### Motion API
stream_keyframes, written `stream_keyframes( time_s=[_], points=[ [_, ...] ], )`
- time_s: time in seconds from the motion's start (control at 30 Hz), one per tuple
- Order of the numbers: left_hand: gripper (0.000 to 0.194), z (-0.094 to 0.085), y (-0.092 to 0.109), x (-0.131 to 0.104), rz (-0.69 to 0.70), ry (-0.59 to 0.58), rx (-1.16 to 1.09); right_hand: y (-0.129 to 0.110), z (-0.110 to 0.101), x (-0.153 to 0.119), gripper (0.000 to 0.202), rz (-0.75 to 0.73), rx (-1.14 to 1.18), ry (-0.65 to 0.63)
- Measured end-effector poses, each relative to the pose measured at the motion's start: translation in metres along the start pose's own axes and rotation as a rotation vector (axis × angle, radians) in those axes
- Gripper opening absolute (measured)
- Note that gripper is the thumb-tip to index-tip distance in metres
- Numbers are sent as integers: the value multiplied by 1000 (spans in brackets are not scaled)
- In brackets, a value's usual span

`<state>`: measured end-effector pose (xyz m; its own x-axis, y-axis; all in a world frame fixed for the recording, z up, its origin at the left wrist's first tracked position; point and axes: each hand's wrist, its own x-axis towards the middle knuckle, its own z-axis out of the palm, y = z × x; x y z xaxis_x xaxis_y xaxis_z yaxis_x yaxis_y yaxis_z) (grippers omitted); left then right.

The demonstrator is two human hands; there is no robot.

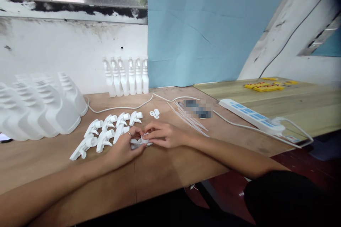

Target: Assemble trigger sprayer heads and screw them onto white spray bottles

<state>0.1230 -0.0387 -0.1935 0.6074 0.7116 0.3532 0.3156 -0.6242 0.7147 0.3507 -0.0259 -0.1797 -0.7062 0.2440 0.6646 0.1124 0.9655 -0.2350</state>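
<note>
A white trigger spray head (144,138) lies low over the table between my two hands, its round collar facing up. My left hand (126,146) is closed around its left side, with thumb and fingers gripping the collar. From the right, my right hand (166,135) pinches at the same collar with thumb and fingertips. Whether a small part sits between those fingertips is hidden. Several more trigger spray heads (104,139) lie in rows just left of my hands. Beyond my fingers is a small group of flat white rings (155,114).
Large white bottles (57,108) stand at the left, smaller white bottles (124,79) against the wall. Thin white tubes (188,117) lie right of the rings, beside a blurred dark object (198,109). A power strip (250,116) with its cable and yellow pieces (263,87) are farther right.
</note>
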Motion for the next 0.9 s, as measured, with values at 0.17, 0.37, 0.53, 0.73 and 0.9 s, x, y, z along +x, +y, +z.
stream_keyframes(
  time_s=[0.17,0.37,0.53,0.73,0.9],
  points=[
    [19,-2,2,-5,45,-39,172,-1,1,-2,14,77,-1,5],
    [27,-1,-3,-6,90,-98,300,8,0,-6,23,65,15,-100],
    [19,0,-7,-6,90,-81,337,8,-1,-6,28,88,7,-144],
    [19,-1,-8,-6,85,-73,328,8,9,-13,23,119,-53,-142],
    [17,-1,-9,-6,169,-32,353,11,14,-19,20,104,-34,-101]
  ],
)
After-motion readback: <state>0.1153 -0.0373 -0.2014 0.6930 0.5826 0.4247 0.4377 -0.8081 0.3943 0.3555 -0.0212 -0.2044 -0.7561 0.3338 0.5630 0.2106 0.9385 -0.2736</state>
